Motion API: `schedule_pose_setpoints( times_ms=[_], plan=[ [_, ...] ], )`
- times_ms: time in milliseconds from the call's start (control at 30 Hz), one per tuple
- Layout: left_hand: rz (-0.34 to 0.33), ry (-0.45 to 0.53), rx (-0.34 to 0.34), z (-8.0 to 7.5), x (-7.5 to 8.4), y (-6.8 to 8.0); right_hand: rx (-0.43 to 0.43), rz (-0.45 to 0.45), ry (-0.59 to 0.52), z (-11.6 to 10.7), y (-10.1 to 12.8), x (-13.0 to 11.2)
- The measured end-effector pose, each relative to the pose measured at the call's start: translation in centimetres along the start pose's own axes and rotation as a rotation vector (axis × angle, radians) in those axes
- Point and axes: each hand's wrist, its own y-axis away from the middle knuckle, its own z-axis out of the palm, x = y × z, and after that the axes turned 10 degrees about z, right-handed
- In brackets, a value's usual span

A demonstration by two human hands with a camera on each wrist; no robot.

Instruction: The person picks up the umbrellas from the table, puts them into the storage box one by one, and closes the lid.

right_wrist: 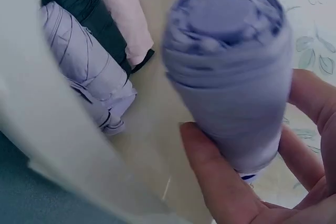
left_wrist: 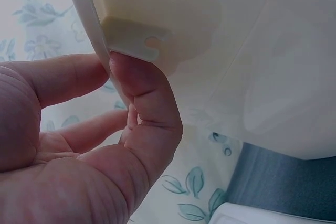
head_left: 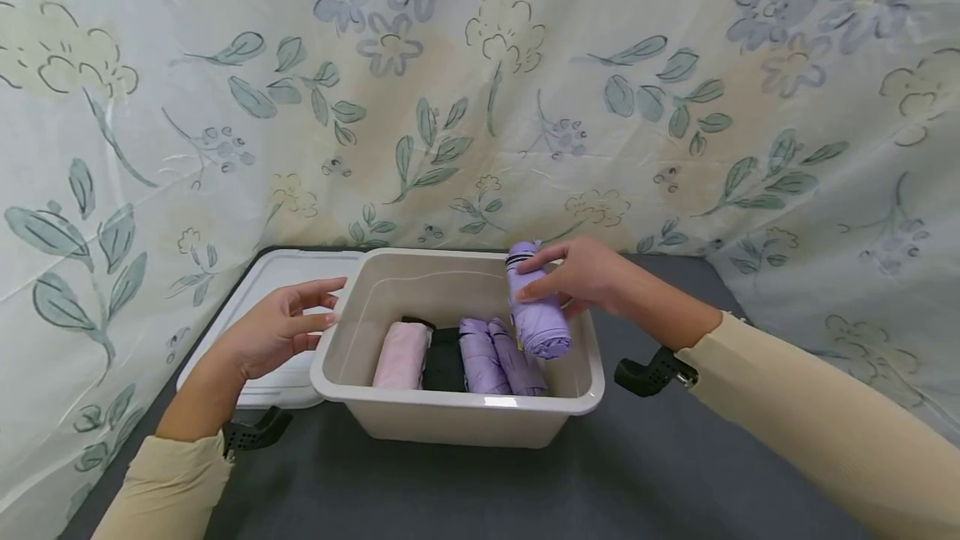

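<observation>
My right hand (head_left: 581, 273) grips a purple, tightly rolled bundle (head_left: 538, 307), which looks like a folded umbrella, over the right side of a beige plastic bin (head_left: 457, 423). In the right wrist view the bundle's round gathered end (right_wrist: 223, 17) faces the camera, thumb and fingers around its sides. At the bin's left rim, my left hand (head_left: 281, 327) pinches the edge, the digits on both sides of it in the left wrist view. Inside the bin lie a pink roll (head_left: 401, 357), a black roll (head_left: 444, 361) and two purple rolls (head_left: 483, 357), side by side.
A white lid (head_left: 277, 390) lies on the dark grey table (head_left: 675, 457) to the left, partly behind the bin and my left hand. Floral fabric (head_left: 525, 90) hangs behind the table and along its sides.
</observation>
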Motion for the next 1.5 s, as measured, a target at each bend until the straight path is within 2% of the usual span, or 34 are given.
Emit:
schedule_pose_setpoints(
  times_ms=[267, 500, 800, 967, 1333, 1500],
  plan=[
    [0.008, 0.008, 0.006, 0.3, 0.0, -0.1, -0.030, 0.050, 0.066, 0.7, -0.9, -1.4],
    [-0.003, 0.030, 0.018, 0.5, 0.2, -0.6, -0.083, 0.090, 0.095, 1.3, -2.5, -1.1],
    [-0.022, 0.007, 0.027, 0.4, 0.4, -0.5, -0.161, 0.164, 0.093, 2.2, -3.9, -0.9],
    [-0.021, 0.008, 0.025, 0.6, 0.4, -0.4, -0.173, 0.199, 0.094, 2.6, -4.6, -0.5],
    [-0.023, -0.012, 0.021, 0.7, 0.2, -0.4, -0.180, 0.192, 0.186, 3.1, -5.7, 0.2],
    [-0.022, -0.013, 0.018, 0.8, 0.2, -0.4, -0.209, 0.206, 0.232, 3.4, -5.9, 0.2]
  ],
)
